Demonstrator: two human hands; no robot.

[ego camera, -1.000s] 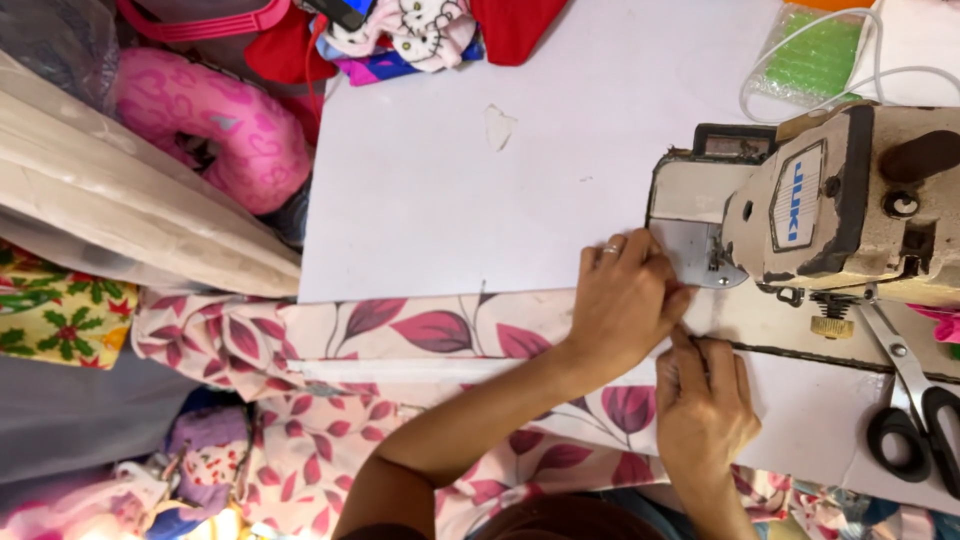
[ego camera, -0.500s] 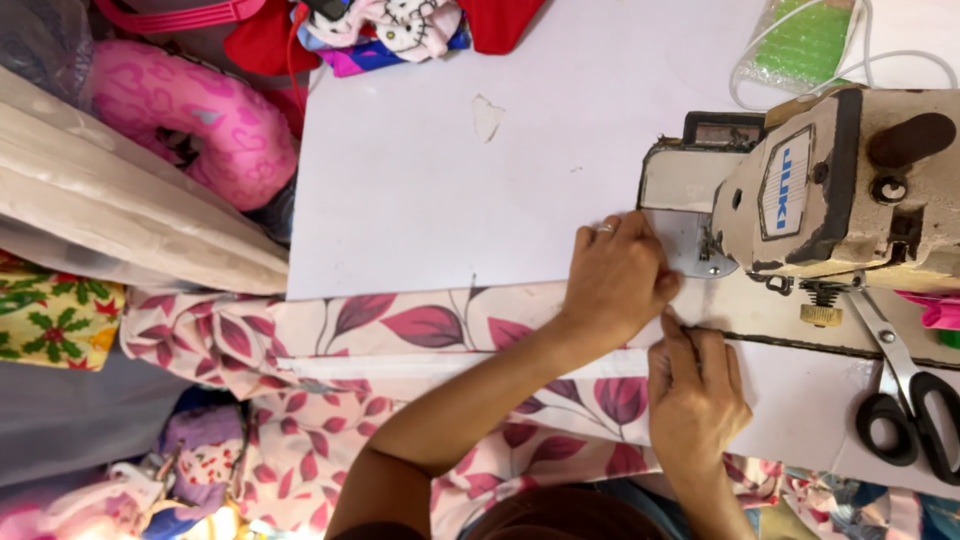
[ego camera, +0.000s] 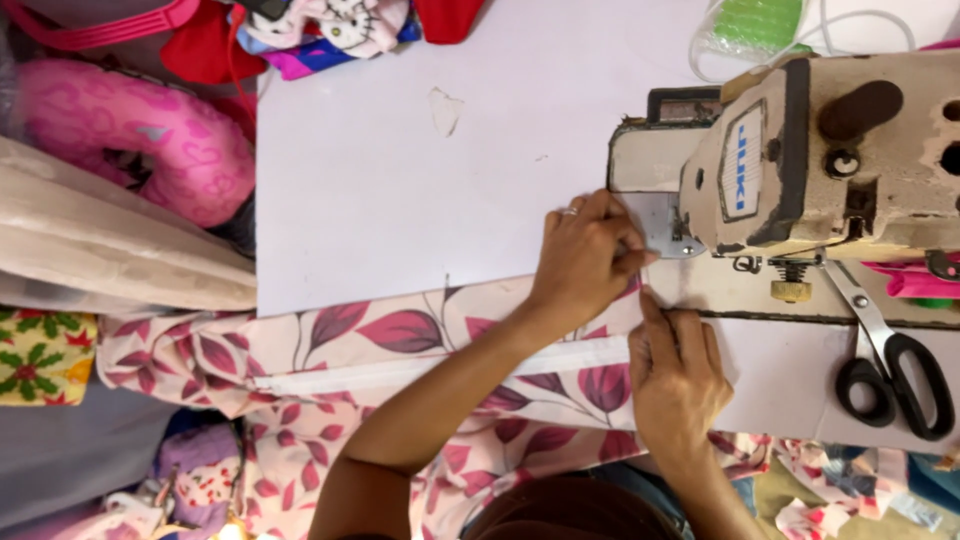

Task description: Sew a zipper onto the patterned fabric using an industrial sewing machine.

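The left hand (ego camera: 585,262) lies flat with fingers spread on the floral fabric (ego camera: 400,335), its fingertips pressing the cloth's edge right at the foot of the sewing machine (ego camera: 800,160). The right hand (ego camera: 678,375) lies just beside it, palm down on the same fabric, index finger stretched toward the needle area (neither hand is clenched; both pin the cloth rather than grip it). The fabric, pale with magenta leaves, runs leftward across the white counter (ego camera: 420,180) and spills off its near edge. Black-handled scissors (ego camera: 885,360) lie on the counter to the right of the right hand, under the machine's arm. Farther left, off the counter, sits a pink cushion (ego camera: 130,130).
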